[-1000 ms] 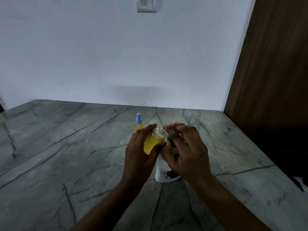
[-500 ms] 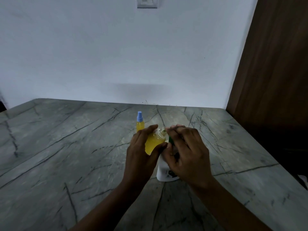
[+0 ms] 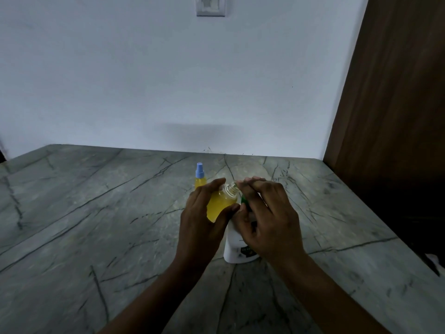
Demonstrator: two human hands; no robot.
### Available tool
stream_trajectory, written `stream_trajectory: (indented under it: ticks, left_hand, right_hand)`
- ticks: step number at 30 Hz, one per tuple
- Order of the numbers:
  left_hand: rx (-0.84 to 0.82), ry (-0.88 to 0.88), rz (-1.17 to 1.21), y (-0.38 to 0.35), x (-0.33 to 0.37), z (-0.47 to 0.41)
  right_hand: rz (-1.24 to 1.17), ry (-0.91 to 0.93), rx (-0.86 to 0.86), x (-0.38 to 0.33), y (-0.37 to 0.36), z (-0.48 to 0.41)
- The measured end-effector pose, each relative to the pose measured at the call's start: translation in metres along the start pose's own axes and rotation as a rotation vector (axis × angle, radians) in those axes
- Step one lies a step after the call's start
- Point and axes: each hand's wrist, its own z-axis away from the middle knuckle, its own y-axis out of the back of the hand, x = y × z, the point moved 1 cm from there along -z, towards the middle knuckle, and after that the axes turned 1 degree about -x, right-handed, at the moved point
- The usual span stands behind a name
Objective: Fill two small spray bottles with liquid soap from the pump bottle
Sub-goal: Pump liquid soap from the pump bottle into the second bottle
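My left hand (image 3: 202, 220) grips a small clear spray bottle (image 3: 221, 203), uncapped, tilted to the right and mostly full of yellow soap. Its open neck sits against the green nozzle (image 3: 243, 200) of the white pump bottle (image 3: 234, 249), which stands on the counter. My right hand (image 3: 267, 218) rests curled over the pump head, fingers on top, and hides most of it. A second small spray bottle (image 3: 200, 179) with a blue cap, also filled with yellow soap, stands upright just behind my left hand.
The grey veined stone counter (image 3: 96, 225) spreads wide to the left and in front. A white wall runs along the back with a switch plate (image 3: 211, 6) high up. A brown wooden panel (image 3: 390, 104) bounds the right side.
Both hands keep the same hold at the pump nozzle. The soap level in the held bottle looks much the same. The view has shifted slightly.
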Motion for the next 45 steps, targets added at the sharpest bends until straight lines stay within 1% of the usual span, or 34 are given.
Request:
stream_trajectory:
  ticks: [6, 12, 27, 45]
  left_hand:
    - [-0.004, 0.012, -0.010, 0.000, 0.000, 0.002]
    - [-0.021, 0.020, -0.023, -0.001, -0.004, 0.005]
    - [0.000, 0.010, -0.021, -0.001, 0.002, 0.003]
    - [-0.018, 0.008, -0.023, 0.000, -0.002, 0.004]
  right_hand:
    - [-0.028, -0.026, 0.005, 0.001, -0.006, 0.006]
    - [-0.018, 0.029, 0.034, 0.002, -0.012, 0.016]
    - [-0.007, 0.043, 0.017, 0.002, -0.003, 0.003]
    - [0.013, -0.004, 0.012, -0.001, -0.004, 0.005]
